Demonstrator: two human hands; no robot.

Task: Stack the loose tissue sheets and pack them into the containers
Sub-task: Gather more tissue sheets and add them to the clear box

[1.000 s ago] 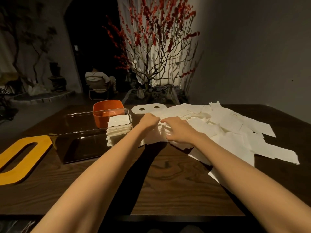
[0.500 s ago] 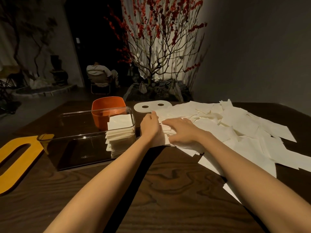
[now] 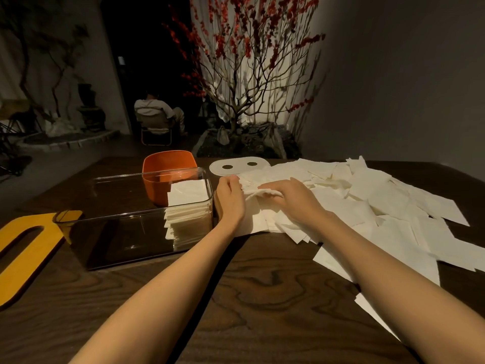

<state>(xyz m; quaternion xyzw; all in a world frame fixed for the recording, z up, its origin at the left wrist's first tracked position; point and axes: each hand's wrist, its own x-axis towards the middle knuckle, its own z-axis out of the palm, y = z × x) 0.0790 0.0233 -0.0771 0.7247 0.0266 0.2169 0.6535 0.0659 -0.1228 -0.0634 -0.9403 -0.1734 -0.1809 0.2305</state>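
Observation:
Loose white tissue sheets lie spread over the right half of the dark wooden table. At the pile's left edge my left hand and my right hand both grip a small bundle of tissue sheets, its top edge lifted and crumpled between the fingers. Just left of my left hand stands a clear rectangular container. A neat stack of tissues fills its right end. Behind it sits an orange container.
A white oval lid with two holes lies at the back beside the pile. A yellow lid with a long slot lies at the far left. Bare wood shows in front. A person sits on a chair far behind.
Both hands have closed on the sheets at the pile's left edge and raised the bundle's top edge. The camera has moved closer and tilted slightly down.

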